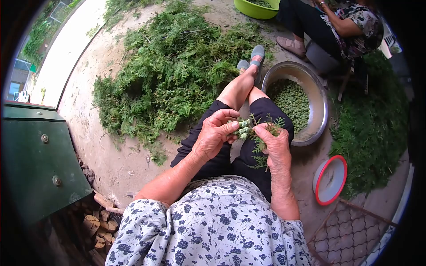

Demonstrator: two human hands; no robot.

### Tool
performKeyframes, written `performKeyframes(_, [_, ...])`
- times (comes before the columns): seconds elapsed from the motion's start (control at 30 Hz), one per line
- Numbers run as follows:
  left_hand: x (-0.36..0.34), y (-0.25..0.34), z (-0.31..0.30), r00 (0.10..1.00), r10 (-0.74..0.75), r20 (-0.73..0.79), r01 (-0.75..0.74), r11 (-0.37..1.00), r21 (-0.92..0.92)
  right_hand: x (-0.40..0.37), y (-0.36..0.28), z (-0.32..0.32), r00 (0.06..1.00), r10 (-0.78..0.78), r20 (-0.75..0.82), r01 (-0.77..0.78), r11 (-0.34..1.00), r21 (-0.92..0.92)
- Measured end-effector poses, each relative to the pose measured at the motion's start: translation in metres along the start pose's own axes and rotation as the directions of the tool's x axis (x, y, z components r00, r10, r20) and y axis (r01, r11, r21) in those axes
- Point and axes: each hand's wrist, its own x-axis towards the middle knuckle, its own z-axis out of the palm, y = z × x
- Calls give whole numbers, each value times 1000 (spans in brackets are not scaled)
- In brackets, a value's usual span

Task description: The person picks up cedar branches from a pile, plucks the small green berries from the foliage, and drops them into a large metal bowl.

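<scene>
Above my lap, my left hand (216, 134) has its thumb and fingers closed on pale green cones (243, 128) at the end of a sprig. Close by on the right, my right hand (276, 146) pinches the leafy green sprig (260, 144), whose small branches stick out above and below the fingers. Beyond my right knee stands a wide metal basin (318, 104) with many green cones (290, 102) in it. A large heap of leafy green branches (164, 75) lies on the ground ahead, to the left of my feet.
Another person (341, 26) sits at the upper right, near a lime green basin (257, 12). A red-rimmed bowl (330, 179) stands right of me, beside more green branches (368, 146) and a metal grid (346, 230). At left are a green metal panel (35, 159) and cut firewood (100, 228).
</scene>
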Motion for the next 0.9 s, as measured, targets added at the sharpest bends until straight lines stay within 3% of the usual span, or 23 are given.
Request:
performKeyframes(0.13, [0,-5,0,997,77,-7,-76,996,48,0,-1,1,1000,17,0,-17,1000,3])
performKeyframes(0.27, [-2,0,4,1000,14,25,-14,1000,12,0,1,0,1000,10,16,-9,1000,-25])
performKeyframes(0.33, [-4,2,7,997,46,68,-61,973,222,1,3,0,999,25,32,-23,997,-69])
performKeyframes(0.37, [-6,5,11,997,46,68,-60,973,223,1,4,1,999,25,32,-23,997,-69])
performKeyframes(0.43, [-12,10,20,973,217,73,-214,750,626,1,4,5,995,-54,84,62,994,-93])
performKeyframes(0.47, [-9,3,17,940,323,106,-303,656,692,1,6,5,995,-55,83,62,994,-93])
performKeyframes(0.5, [-6,-4,15,940,323,106,-303,655,692,2,10,5,995,-66,76,73,993,-94])
performKeyframes(0.57, [-4,-12,17,868,485,103,-428,627,651,2,12,7,995,-77,69,84,992,-96])
performKeyframes(0.63, [-5,-14,18,890,455,34,-375,687,622,1,12,11,994,-95,53,99,991,-85])
performKeyframes(0.7, [-4,-16,18,941,322,-102,-246,862,443,-2,10,14,993,-113,29,116,983,-142])
performKeyframes(0.83, [-1,-12,23,966,162,-199,-115,966,230,-5,10,18,981,-195,2,190,951,-242])
performKeyframes(0.9, [2,-14,20,982,-16,-188,3,998,-70,-5,17,21,970,-242,-10,232,939,-254])
